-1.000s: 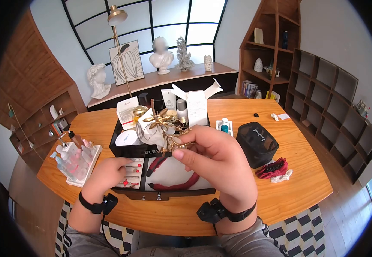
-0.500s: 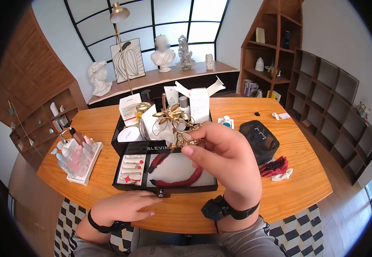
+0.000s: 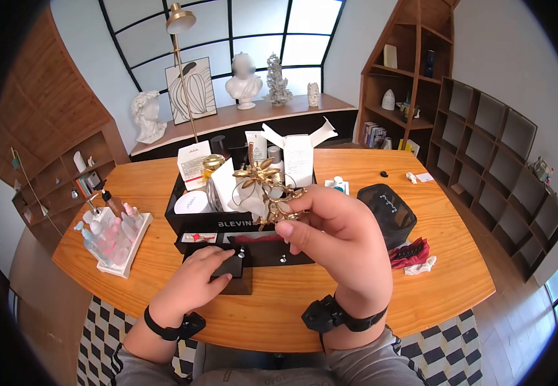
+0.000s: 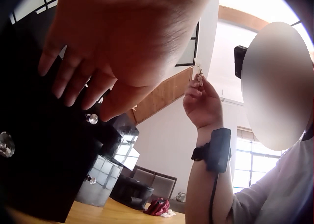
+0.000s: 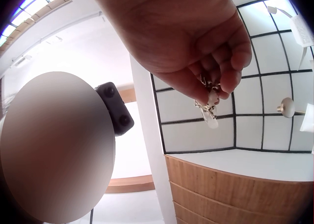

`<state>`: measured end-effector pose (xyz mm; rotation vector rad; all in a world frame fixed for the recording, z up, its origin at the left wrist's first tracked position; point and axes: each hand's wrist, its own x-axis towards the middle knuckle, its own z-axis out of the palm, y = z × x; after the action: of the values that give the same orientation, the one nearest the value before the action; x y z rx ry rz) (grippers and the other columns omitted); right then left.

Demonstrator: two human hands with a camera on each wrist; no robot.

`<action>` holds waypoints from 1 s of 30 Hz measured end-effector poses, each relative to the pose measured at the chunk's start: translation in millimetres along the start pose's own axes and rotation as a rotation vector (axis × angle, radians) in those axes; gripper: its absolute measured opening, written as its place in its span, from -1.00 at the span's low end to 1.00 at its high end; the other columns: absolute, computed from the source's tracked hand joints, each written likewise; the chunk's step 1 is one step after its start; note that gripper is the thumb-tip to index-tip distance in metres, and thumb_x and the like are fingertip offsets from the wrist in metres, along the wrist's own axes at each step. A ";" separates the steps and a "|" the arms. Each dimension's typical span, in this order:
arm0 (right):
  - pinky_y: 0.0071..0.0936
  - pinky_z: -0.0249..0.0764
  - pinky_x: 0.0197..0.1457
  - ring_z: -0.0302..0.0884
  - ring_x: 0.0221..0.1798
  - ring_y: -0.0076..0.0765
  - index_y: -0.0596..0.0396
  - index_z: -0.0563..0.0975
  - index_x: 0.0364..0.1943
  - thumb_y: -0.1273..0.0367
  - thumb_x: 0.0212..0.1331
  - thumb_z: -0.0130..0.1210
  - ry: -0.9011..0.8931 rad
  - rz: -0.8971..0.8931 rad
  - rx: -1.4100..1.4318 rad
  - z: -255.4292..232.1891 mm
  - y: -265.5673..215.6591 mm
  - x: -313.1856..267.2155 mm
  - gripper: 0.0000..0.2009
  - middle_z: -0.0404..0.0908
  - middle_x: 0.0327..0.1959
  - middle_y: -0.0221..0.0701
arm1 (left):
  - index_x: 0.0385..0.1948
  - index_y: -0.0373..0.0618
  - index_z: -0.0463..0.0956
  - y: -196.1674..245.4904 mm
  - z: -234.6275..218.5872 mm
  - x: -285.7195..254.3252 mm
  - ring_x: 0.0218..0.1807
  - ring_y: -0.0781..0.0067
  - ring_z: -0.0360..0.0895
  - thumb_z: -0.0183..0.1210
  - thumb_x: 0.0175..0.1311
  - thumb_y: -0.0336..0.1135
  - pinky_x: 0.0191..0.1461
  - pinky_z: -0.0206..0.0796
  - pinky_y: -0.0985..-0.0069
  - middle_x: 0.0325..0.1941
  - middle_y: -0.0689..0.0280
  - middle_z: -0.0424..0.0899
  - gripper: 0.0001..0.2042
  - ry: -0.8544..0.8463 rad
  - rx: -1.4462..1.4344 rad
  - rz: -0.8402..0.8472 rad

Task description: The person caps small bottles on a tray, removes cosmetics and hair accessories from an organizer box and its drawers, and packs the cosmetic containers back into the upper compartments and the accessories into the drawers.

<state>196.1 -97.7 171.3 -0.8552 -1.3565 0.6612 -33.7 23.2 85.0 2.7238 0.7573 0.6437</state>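
My right hand [image 3: 340, 231] pinches a gold flower-and-leaf ornament [image 3: 260, 177] between thumb and fingertips, raised in front of the black organizer [image 3: 179, 222]. In the right wrist view, a pale, see-through part [image 5: 211, 120] of it hangs below the fingers. My left hand [image 3: 195, 276] lies with fingers extended over a dark drawer-like block [image 3: 240, 283] jutting forward at the organizer's front. Behind it, the wide drawer [image 3: 266, 256] with clear knobs stands slightly out. A strip of dark red headband [image 3: 260, 238] shows inside, beside a small white tray [image 3: 198, 238] of red-beaded jewellery.
The organizer's top holds a white carton [image 3: 298, 161], a gold-lidded jar [image 3: 213, 164] and tubes. A white tray of bottles [image 3: 121, 257] stands left. To the right are a black mesh case [image 3: 388, 219], a red hair clip [image 3: 411, 254] and a white scrunchie [image 3: 423, 266].
The wide drawer has slid inward, covering most of the headband. My left hand left the jewellery tray, dropped to the table's front, then rose to the drawer fronts. The right hand still holds the ornament.
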 end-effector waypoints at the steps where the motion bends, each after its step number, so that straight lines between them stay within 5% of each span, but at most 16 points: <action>1: -0.71 0.39 -0.37 0.46 -0.43 -0.64 0.30 0.51 -0.26 0.65 0.09 0.20 0.019 -0.017 -0.001 -0.3 0.8 -0.2 -0.85 0.57 -0.36 -0.42 | 0.08 -0.23 0.46 -1.6 2.5 1.0 0.09 0.00 0.45 0.24 0.09 -0.36 0.18 0.29 0.29 0.03 0.06 0.51 -0.55 0.020 0.006 -0.014; 8: -0.71 0.39 -0.38 0.46 -0.43 -0.64 0.31 0.51 -0.25 0.66 0.08 0.19 0.020 -0.018 0.000 -0.8 2.7 2.7 -0.84 0.56 -0.37 -0.43 | 0.17 -0.21 0.38 -15.8 14.3 1.7 0.24 -0.03 0.36 0.22 0.12 -0.37 0.33 0.18 0.31 0.21 0.02 0.42 -0.49 0.030 0.046 -0.059; 10: -0.69 0.08 -0.52 0.14 -0.53 -0.76 0.23 0.53 -0.26 0.48 0.17 0.21 0.018 -0.074 -0.010 0.8 5.7 3.3 -0.87 0.33 -0.60 -0.62 | 0.15 -0.21 0.40 -15.7 15.0 1.3 0.23 -0.02 0.38 0.22 0.11 -0.38 0.32 0.19 0.31 0.21 0.02 0.44 -0.51 0.039 0.030 -0.058; 12: -0.71 0.21 -0.46 0.29 -0.49 -0.72 0.26 0.53 -0.26 0.55 0.13 0.20 0.014 -0.034 -0.018 0.6 3.5 3.9 -0.87 0.44 -0.50 -0.54 | 0.12 -0.21 0.43 -20.2 16.1 1.4 0.22 -0.01 0.39 0.22 0.11 -0.39 0.31 0.21 0.31 0.20 0.02 0.45 -0.53 0.050 0.014 -0.057; 14: -0.74 0.34 -0.41 0.44 -0.45 -0.67 0.29 0.53 -0.26 0.62 0.10 0.20 0.007 0.003 -0.030 1.2 1.8 4.7 -0.86 0.55 -0.40 -0.46 | -0.04 -0.23 0.53 -35.1 17.6 1.9 0.14 0.03 0.47 0.23 0.09 -0.43 0.22 0.28 0.31 0.03 0.08 0.57 -0.65 0.210 -0.089 0.016; 17: -0.76 0.31 -0.43 0.43 -0.46 -0.71 0.27 0.54 -0.27 0.59 0.11 0.21 -0.002 0.045 -0.037 3.5 1.1 5.5 -0.88 0.55 -0.44 -0.51 | -0.16 -0.22 0.56 -73.4 9.5 -7.5 -0.06 0.23 0.54 0.13 0.15 -0.57 0.11 0.33 0.42 -0.15 0.19 0.62 -0.78 0.581 -0.194 -0.167; 19: -0.68 0.06 -0.52 0.12 -0.54 -0.77 0.20 0.53 -0.27 0.48 0.20 0.17 -0.006 0.007 -0.058 7.0 2.8 6.7 -0.91 0.32 -0.62 -0.64 | -0.20 -0.15 0.58 -93.9 -9.8 -8.7 -0.17 0.42 0.54 0.02 0.25 -0.49 -0.05 0.33 0.52 -0.21 0.31 0.61 -0.83 0.717 -0.544 -0.302; 20: -0.68 0.06 -0.52 0.12 -0.54 -0.77 0.20 0.53 -0.27 0.48 0.20 0.17 -0.010 0.007 -0.062 8.9 3.2 7.5 -0.91 0.32 -0.62 -0.64 | -0.21 -0.12 0.57 -109.5 -16.4 -9.5 -0.20 0.47 0.53 0.00 0.28 -0.44 -0.11 0.33 0.55 -0.25 0.34 0.60 -0.84 0.774 -0.697 -0.354; 21: -0.69 0.05 -0.52 0.12 -0.53 -0.79 0.20 0.53 -0.28 0.48 0.21 0.16 -0.011 0.027 -0.082 10.9 3.4 8.6 -0.92 0.31 -0.61 -0.65 | -0.21 -0.12 0.57 -124.1 -19.3 -10.8 -0.20 0.47 0.53 0.00 0.28 -0.44 -0.11 0.33 0.55 -0.25 0.34 0.60 -0.84 0.781 -0.700 -0.354; 23: -0.70 0.04 -0.52 0.12 -0.52 -0.81 0.21 0.53 -0.29 0.49 0.21 0.16 -0.022 0.048 -0.103 15.9 5.8 11.8 -0.93 0.31 -0.61 -0.67 | -0.20 -0.07 0.54 -153.9 -17.3 -12.5 -0.28 0.49 0.53 0.02 0.29 -0.33 -0.22 0.32 0.57 -0.33 0.39 0.58 -0.85 0.744 -1.336 -0.517; 24: -0.72 0.14 -0.49 0.23 -0.51 -0.79 0.21 0.55 -0.27 0.50 0.19 0.18 -0.054 0.106 -0.100 18.3 8.5 14.0 -0.91 0.41 -0.57 -0.63 | -0.20 -0.07 0.54 -169.1 -10.1 -13.9 -0.28 0.49 0.53 0.02 0.29 -0.33 -0.22 0.32 0.57 -0.33 0.39 0.58 -0.85 0.753 -1.339 -0.518; 26: -0.74 0.24 -0.46 0.34 -0.49 -0.76 0.22 0.57 -0.24 0.51 0.16 0.20 -0.090 0.163 -0.104 24.3 16.6 19.4 -0.89 0.51 -0.54 -0.59 | -0.18 -0.04 0.51 -199.5 13.7 -16.6 -0.34 0.48 0.52 0.04 0.30 -0.27 -0.27 0.34 0.54 -0.37 0.42 0.57 -0.84 0.491 -1.695 -0.618; 28: -0.65 0.25 -0.48 0.33 -0.53 -0.67 0.17 0.58 -0.23 0.48 0.16 0.20 -0.260 0.045 -0.385 35.6 30.7 26.8 -0.88 0.48 -0.59 -0.51 | -0.19 -0.04 0.51 -213.2 27.8 -16.5 -0.37 0.49 0.53 0.04 0.33 -0.26 -0.29 0.34 0.55 -0.36 0.41 0.59 -0.85 0.466 -1.660 -0.703; 30: -0.36 0.40 -0.37 0.52 -0.43 -0.20 0.10 0.57 -0.26 0.39 0.12 0.16 -0.365 -0.103 -0.577 51.1 59.2 33.3 -0.87 0.55 -0.48 -0.27 | -0.20 -0.03 0.51 -211.2 31.7 -16.5 -0.39 0.50 0.53 0.02 0.34 -0.27 -0.29 0.35 0.56 -0.35 0.39 0.61 -0.86 0.419 -1.414 -0.749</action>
<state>153.8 -30.7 140.7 -1.1441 -1.9588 0.3510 -122.3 187.5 -20.1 0.9557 0.8264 0.9963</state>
